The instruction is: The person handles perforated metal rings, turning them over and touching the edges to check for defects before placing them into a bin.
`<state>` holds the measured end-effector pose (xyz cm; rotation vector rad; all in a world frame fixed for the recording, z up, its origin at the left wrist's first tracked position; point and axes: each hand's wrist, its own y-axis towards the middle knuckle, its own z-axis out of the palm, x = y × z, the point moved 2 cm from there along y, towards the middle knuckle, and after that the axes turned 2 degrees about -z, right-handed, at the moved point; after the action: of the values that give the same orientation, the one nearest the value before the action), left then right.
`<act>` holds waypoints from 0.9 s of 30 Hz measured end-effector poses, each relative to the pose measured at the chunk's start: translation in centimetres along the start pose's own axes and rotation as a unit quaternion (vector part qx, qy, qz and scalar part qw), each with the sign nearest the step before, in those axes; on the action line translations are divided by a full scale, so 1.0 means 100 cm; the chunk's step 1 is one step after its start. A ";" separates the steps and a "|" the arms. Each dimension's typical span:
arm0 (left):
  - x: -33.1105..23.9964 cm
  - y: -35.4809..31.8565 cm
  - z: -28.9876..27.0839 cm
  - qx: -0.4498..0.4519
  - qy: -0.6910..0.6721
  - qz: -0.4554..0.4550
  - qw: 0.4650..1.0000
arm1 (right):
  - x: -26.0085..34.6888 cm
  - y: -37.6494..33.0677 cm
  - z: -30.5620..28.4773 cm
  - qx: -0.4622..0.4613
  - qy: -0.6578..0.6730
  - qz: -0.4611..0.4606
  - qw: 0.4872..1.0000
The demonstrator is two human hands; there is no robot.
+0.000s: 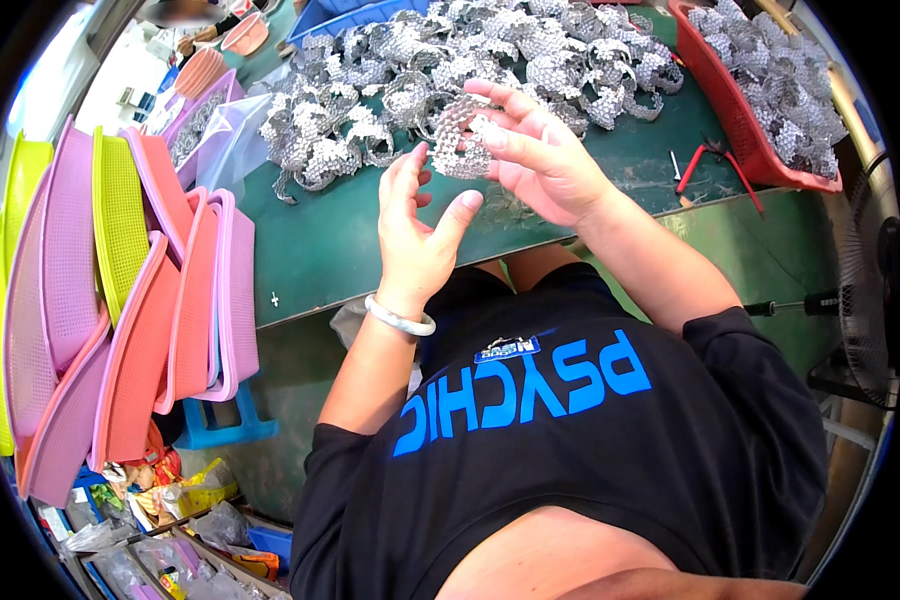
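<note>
My right hand (548,160) holds a curled silver-grey piece with a honeycomb-like surface (456,140) between thumb and fingers, above the table's near side. Just left of it, my left hand (416,232) is open, thumb and fingers apart, its fingertips close to the curled piece but holding nothing I can see. A white bangle (400,318) circles the left wrist. Beyond both hands, a large heap of similar curled honeycomb pieces (410,98) spreads over the green table (320,240).
A red basket (760,150) full of such pieces stands at the right. Red-handled pliers (715,152) lie near it. Stacked pink, purple and lime baskets (130,270) rise at the left, by a blue stool (225,425). A fan (865,280) stands at the far right.
</note>
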<state>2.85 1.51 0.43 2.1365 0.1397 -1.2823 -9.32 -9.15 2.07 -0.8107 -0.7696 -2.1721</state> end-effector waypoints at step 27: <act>-0.015 0.019 0.009 -0.044 -0.237 -0.079 0.967 | 0.010 -0.006 -0.001 -0.093 -0.183 -0.029 0.978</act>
<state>2.14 -0.17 2.20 1.7141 0.1627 -1.8074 -10.36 -9.22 2.55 -1.3250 -0.7807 -2.1979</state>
